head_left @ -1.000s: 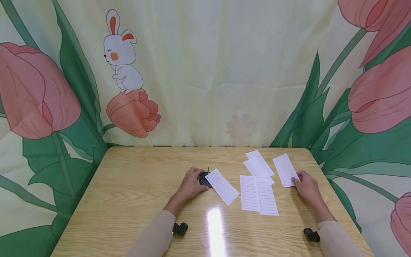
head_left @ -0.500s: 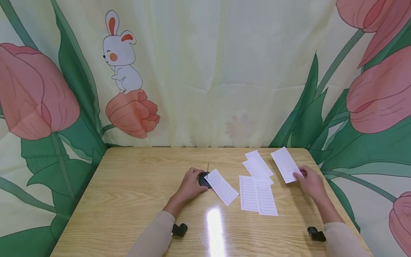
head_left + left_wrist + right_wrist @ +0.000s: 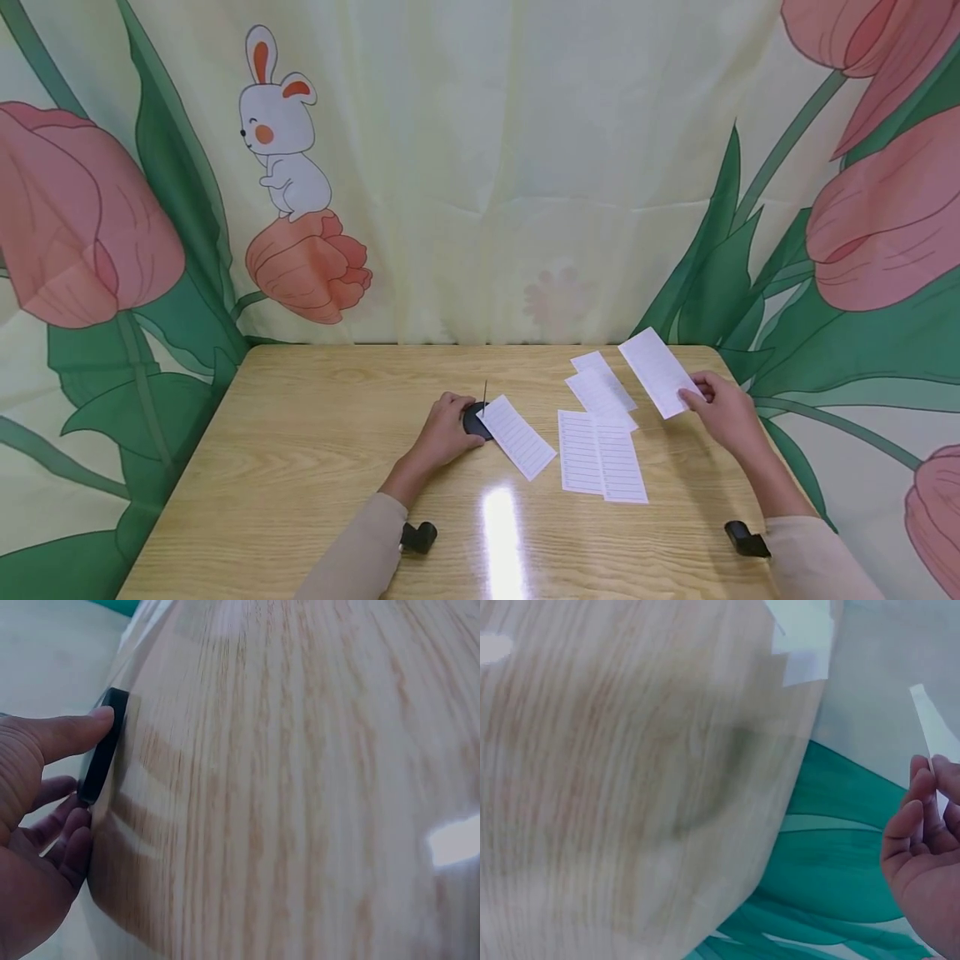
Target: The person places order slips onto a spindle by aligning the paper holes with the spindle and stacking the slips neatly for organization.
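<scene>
My left hand [image 3: 441, 431] grips the round black base of a bill spike [image 3: 472, 419], its thin spike standing upright. In the left wrist view the thumb and fingers hold the base's dark rim [image 3: 105, 750] on the table. One lined paper slip [image 3: 519, 439] sits at the spike, slanting to the right. At the back right my right hand [image 3: 723, 414] pinches the corner of another paper slip [image 3: 658, 371], raised above the table. The right wrist view shows this slip [image 3: 932, 724] edge-on between thumb and fingers.
Two overlapping lined slips [image 3: 585, 454] lie right of the spike. Behind them lie more overlapping slips [image 3: 600, 383]. The wooden table [image 3: 300, 450] ends at a flowered curtain [image 3: 480, 208]. Black wrist cameras [image 3: 418, 537] sit at both sleeves.
My right hand has lifted the rightmost slip off the table, raising and tilting it slightly back and left. The left hand and the bill spike have stayed in place.
</scene>
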{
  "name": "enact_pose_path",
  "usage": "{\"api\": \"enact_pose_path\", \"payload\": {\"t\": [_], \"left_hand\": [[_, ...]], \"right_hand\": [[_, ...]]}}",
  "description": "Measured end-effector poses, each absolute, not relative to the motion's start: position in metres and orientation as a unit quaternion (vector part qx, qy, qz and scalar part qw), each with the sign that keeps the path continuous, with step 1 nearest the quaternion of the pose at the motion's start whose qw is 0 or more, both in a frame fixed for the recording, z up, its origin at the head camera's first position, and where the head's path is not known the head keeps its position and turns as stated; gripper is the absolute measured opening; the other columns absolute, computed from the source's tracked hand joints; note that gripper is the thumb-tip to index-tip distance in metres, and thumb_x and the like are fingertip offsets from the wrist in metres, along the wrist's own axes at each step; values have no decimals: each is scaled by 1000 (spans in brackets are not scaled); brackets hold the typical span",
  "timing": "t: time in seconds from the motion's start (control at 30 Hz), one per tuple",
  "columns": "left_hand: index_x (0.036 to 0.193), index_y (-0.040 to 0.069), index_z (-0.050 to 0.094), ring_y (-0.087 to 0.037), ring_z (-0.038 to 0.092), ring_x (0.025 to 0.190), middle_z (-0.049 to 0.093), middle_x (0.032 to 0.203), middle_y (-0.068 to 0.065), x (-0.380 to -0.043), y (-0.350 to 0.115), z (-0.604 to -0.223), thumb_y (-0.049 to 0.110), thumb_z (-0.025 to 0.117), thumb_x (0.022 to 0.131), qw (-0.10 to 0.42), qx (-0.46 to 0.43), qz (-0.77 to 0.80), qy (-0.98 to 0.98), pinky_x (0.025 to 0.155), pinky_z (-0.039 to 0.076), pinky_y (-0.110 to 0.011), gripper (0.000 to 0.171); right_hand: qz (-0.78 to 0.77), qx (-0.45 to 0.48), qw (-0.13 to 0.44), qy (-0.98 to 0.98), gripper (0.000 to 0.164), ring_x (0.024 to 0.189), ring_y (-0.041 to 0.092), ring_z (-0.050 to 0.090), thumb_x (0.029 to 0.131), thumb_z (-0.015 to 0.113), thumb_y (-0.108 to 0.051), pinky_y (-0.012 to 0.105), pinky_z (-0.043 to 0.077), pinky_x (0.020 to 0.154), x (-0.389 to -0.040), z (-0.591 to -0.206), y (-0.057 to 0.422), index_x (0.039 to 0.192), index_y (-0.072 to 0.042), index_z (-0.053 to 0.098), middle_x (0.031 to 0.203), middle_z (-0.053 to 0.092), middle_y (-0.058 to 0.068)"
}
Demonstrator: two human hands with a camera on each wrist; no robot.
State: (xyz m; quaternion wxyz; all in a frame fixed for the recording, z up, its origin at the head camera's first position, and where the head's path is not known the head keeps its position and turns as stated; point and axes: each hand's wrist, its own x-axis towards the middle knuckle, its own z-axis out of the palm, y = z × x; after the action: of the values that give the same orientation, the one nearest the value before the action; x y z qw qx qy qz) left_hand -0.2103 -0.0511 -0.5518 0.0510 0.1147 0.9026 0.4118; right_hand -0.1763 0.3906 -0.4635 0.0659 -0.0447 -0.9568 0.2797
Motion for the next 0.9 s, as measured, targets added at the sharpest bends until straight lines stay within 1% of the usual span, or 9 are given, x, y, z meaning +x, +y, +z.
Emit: {"api": "enact_pose_path", "payload": {"t": [0.2, 0.33, 0.57, 0.77, 0.9], "left_hand": [[139, 5, 62, -30, 52, 116, 56, 126, -12, -211, -52, -550, 17, 92, 77, 57, 112, 412, 903, 102, 47, -48, 70], [140, 6, 61, -29, 52, 115, 56, 126, -12, -211, -52, -548, 18, 92, 78, 63, 110, 412, 902, 101, 47, -47, 70], [143, 8, 58, -28, 55, 116, 57, 132, -13, -210, -54, -541, 20, 89, 81, 92, 100, 428, 894, 103, 49, -48, 70], [144, 5, 56, -27, 58, 107, 60, 130, -14, -211, -61, -529, 20, 88, 84, 89, 122, 432, 889, 92, 52, -44, 70], [146, 4, 55, -29, 60, 110, 60, 132, -14, -212, -66, -520, 21, 86, 86, 82, 129, 436, 887, 89, 55, -42, 69]], "right_hand": [[283, -26, 57, -957, 37, 88, 28, 62, 103, 65, -22, 21, 48, 64, -180, -454, 383, 127, 7, 60, 106, 69, 24], [282, -9, 56, -958, 35, 90, 28, 60, 103, 66, -20, 21, 49, 65, -181, -446, 376, 127, 4, 60, 106, 67, 21], [273, 39, 70, -959, 31, 86, 27, 61, 102, 67, -17, 21, 49, 64, -183, -434, 367, 126, 3, 63, 104, 70, 20], [285, 72, 67, -954, 29, 83, 25, 59, 100, 69, -16, 20, 50, 64, -185, -422, 357, 122, 3, 64, 104, 70, 19], [304, 83, 56, -947, 28, 81, 24, 56, 100, 69, -15, 21, 49, 63, -187, -417, 347, 121, 3, 64, 103, 70, 17]]}}
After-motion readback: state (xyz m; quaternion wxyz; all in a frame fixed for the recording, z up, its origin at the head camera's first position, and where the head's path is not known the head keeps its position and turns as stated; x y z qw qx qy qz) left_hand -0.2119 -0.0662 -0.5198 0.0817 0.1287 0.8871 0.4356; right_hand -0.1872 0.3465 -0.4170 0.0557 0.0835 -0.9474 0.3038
